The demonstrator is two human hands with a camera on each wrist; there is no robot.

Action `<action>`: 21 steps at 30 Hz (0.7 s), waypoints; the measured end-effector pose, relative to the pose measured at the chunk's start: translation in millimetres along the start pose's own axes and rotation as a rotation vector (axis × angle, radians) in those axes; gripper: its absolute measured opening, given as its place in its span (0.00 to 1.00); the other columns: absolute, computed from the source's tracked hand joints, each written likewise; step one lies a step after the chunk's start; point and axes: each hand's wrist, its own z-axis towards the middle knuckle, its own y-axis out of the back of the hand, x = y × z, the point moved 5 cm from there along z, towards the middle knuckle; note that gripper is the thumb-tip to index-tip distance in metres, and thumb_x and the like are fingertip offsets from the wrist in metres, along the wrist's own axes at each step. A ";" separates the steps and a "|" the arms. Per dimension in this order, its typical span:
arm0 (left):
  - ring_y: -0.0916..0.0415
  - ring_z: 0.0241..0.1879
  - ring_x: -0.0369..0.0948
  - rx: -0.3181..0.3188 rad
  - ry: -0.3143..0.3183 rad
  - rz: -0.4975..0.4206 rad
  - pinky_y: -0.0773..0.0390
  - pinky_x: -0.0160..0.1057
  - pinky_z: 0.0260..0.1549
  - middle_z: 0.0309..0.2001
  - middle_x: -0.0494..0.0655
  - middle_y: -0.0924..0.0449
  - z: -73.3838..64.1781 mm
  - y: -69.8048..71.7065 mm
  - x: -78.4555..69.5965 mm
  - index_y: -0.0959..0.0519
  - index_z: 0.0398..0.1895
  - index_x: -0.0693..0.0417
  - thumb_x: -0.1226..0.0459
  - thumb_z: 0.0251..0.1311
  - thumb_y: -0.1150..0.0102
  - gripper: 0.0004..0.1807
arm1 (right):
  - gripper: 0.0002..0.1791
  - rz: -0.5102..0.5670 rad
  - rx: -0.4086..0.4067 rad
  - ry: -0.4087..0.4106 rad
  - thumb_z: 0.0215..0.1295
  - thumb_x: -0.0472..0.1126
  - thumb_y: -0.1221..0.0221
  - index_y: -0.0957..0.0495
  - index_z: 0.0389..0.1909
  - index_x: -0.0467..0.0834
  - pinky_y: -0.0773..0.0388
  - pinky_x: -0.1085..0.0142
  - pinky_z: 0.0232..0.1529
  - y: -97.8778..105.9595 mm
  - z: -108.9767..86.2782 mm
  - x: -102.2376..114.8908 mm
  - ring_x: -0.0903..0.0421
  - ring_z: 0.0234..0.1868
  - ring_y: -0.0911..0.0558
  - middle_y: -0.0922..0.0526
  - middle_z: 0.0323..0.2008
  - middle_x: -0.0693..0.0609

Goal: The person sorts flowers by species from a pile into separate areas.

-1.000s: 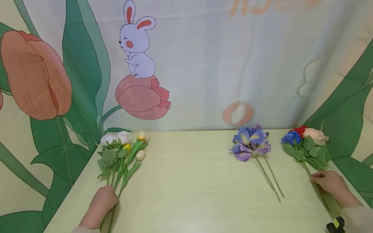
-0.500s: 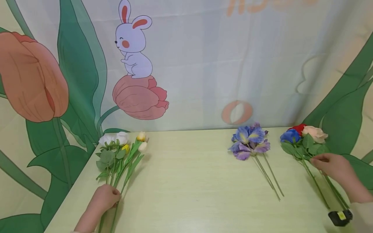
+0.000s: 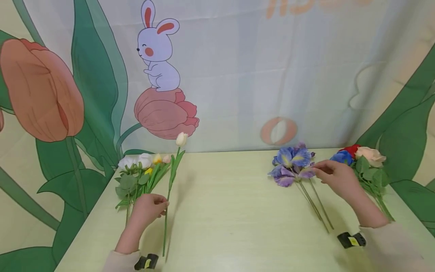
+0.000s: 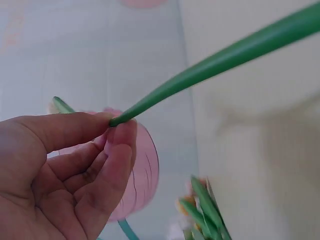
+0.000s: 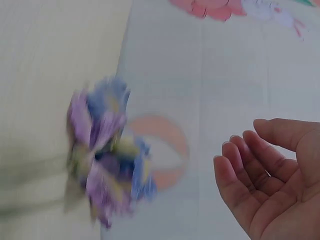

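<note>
My left hand [image 3: 149,209] pinches a white tulip [image 3: 181,139] by its green stem, between thumb and fingertips. The tulip stands nearly upright above the table, its bloom overlapping the backdrop. In the left wrist view the fingertips grip the stem [image 4: 200,72] and the other fingers curl loosely. My right hand [image 3: 340,179] is beside the blue and purple irises [image 3: 289,162], its fingertips overlapping a purple petal in the head view. The right wrist view shows that hand [image 5: 270,180] with relaxed, slightly bent fingers, holding nothing, a gap away from the irises [image 5: 110,155].
White flowers [image 3: 144,160] and other tulips [image 3: 157,158] lie at the left of the pale table [image 3: 231,211]. Behind my right arm lie a peach rose [image 3: 372,156], a blue rose [image 3: 342,157] and a red one. A printed cloth backdrop [image 3: 231,75] hangs along the back edge.
My left hand has lifted the white tulip from the left bunch and moved it rightward. My right hand has left the roses and moved left to the irises.
</note>
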 end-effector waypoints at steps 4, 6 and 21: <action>0.16 0.27 0.43 -0.055 -0.071 -0.085 0.17 0.37 0.28 0.30 0.57 0.12 8.2 -20.4 -30.6 0.15 0.39 0.69 0.69 0.66 0.39 0.09 | 0.18 0.090 0.005 0.030 0.76 0.44 0.42 0.18 0.54 0.34 0.20 0.68 0.37 -26.3 8.9 32.9 0.53 0.42 0.16 0.14 0.49 0.36; 0.15 0.27 0.43 -0.070 -0.100 -0.128 0.16 0.37 0.28 0.31 0.58 0.12 12.7 -33.3 -46.2 0.14 0.39 0.68 0.69 0.66 0.38 0.08 | 0.17 0.141 0.014 0.042 0.75 0.43 0.41 0.18 0.53 0.34 0.20 0.69 0.37 -41.1 14.3 48.0 0.53 0.43 0.17 0.13 0.48 0.36; 0.12 0.31 0.51 -0.011 -0.237 -0.365 0.14 0.36 0.30 0.33 0.61 0.12 24.1 -97.9 -121.0 0.14 0.39 0.69 0.70 0.67 0.38 0.08 | 0.16 0.580 0.113 0.061 0.73 0.38 0.40 0.19 0.53 0.31 0.13 0.65 0.41 -137.6 26.9 124.9 0.56 0.39 0.15 0.14 0.46 0.34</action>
